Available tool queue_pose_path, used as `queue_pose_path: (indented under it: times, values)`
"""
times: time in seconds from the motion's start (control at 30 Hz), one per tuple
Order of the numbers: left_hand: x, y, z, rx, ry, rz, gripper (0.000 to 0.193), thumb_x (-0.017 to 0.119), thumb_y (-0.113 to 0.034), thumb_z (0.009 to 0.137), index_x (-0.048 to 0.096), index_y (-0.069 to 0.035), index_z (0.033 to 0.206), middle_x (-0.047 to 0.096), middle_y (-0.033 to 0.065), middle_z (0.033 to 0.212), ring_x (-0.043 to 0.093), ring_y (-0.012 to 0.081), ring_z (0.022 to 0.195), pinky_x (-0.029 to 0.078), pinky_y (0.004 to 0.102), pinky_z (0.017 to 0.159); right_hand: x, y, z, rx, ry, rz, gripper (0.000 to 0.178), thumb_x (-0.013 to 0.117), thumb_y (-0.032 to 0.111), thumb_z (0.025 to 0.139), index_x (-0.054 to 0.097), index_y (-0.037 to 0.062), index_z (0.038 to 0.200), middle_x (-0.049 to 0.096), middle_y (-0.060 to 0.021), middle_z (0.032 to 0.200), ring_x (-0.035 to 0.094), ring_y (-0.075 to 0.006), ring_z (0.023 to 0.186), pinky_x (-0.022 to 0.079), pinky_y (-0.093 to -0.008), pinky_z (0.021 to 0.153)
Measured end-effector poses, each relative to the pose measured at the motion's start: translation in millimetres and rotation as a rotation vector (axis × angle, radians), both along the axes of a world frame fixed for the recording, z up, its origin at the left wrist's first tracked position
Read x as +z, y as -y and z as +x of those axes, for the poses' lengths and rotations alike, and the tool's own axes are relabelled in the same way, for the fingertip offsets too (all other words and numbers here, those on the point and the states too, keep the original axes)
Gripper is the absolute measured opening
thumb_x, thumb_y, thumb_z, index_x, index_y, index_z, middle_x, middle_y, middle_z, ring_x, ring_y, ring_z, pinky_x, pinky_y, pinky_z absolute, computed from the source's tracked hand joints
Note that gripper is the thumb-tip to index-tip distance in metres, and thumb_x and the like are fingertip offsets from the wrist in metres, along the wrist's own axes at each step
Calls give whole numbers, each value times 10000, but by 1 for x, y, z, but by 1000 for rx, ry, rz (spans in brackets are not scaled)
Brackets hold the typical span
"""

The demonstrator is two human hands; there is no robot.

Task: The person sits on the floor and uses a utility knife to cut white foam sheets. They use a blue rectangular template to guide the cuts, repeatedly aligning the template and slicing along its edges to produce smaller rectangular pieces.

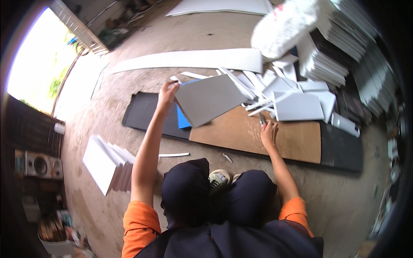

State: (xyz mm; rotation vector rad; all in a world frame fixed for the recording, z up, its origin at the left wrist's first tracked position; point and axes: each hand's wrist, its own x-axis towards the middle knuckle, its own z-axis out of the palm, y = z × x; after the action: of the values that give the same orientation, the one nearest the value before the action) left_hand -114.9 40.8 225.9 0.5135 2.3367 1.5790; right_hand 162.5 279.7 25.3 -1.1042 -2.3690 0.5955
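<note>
My left hand (pixel 167 95) is closed on the left edge of a grey foam sheet (pixel 213 101), which is tilted above the work surface. A small white strip (pixel 174 79) shows at its fingertips. Beneath the sheet, a blue piece (pixel 183 119) partly shows. My right hand (pixel 269 131) is closed around a slim tool that looks like a cutter knife (pixel 261 119), its tip pointing away from me. That hand is over a scored brown board (pixel 232 133), which lies on a long black mat (pixel 340 148). White and grey offcuts (pixel 299 105) are heaped beyond the right hand.
A stack of white sheets (pixel 103 165) stands on the floor at left. Across the far side lies a long white textured strip (pixel 193 59). Tall sheet stacks (pixel 322 60) and a bulging white sack (pixel 282 32) occupy the far right. A speaker (pixel 41 165) stands at far left.
</note>
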Motion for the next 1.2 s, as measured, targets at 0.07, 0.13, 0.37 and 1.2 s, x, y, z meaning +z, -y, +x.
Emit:
queue_pose_path:
  times: [0.07, 0.13, 0.37, 1.2]
  values:
    - [-10, 33, 25, 100, 223, 257, 417, 531, -233, 838, 419, -71, 1205, 550, 86, 973, 550, 136, 781, 468, 274, 619, 8, -8, -27, 123, -162, -25, 339, 515, 201, 841, 436, -2, 1099, 449, -258, 1025, 478, -363, 932, 393, -438, 794]
    - [-13, 66, 52, 152, 293, 391, 398, 537, -202, 836, 441, -108, 1211, 532, 27, 948, 538, 93, 821, 471, 238, 631, 34, -12, -67, 352, -168, -363, 394, 489, 270, 871, 388, 16, 1156, 498, -233, 987, 552, -313, 871, 447, -405, 741]
    - [39, 216, 152, 432, -2, 603, 519, 501, -130, 861, 280, -54, 1325, 378, 140, 1267, 487, 179, 1059, 459, 310, 836, 228, 226, -170, 1121, -179, -1014, 647, 497, 350, 854, 162, 49, 1318, 465, -216, 1135, 547, -246, 950, 451, -340, 794]
    - [18, 331, 159, 719, -758, -103, 322, 567, -115, 781, 502, -56, 1092, 490, 116, 1090, 367, 275, 1073, 287, 371, 943, 254, 351, -174, 1505, 355, -207, 338, 470, 219, 883, 449, 72, 1186, 515, -180, 1148, 537, -244, 1030, 403, -328, 882]
